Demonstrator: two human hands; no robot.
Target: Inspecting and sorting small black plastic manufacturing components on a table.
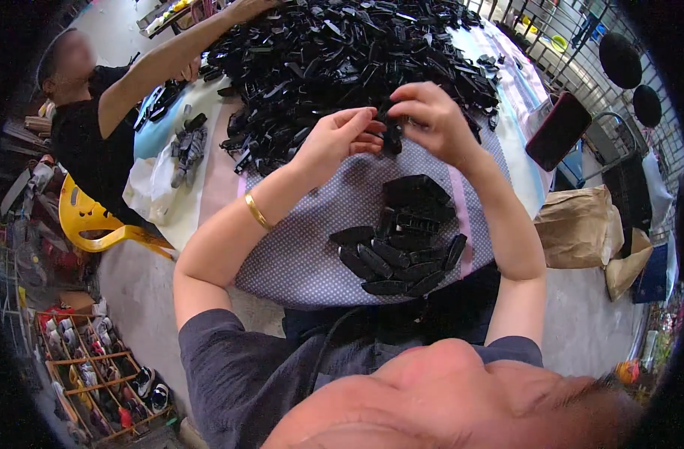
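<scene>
At the lower left of the frame, a wooden rack (95, 387) is holding shoes (143, 382). Near the top middle, black pieces (319, 67) are lying in a big pile, with a smaller bunch (409, 242) lying below. My left hand (330, 142) and right hand (440, 127) are hovering by the pile, fingers half curled; I can't tell if they are gripping a piece.

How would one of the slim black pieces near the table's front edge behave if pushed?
The slim black piece has a hard-looking sheen, so it's probably stiff. Its elongated, flattish shape suggests sliding rather than rolling. Lying close among neighbouring pieces, it may nudge them along.
</scene>
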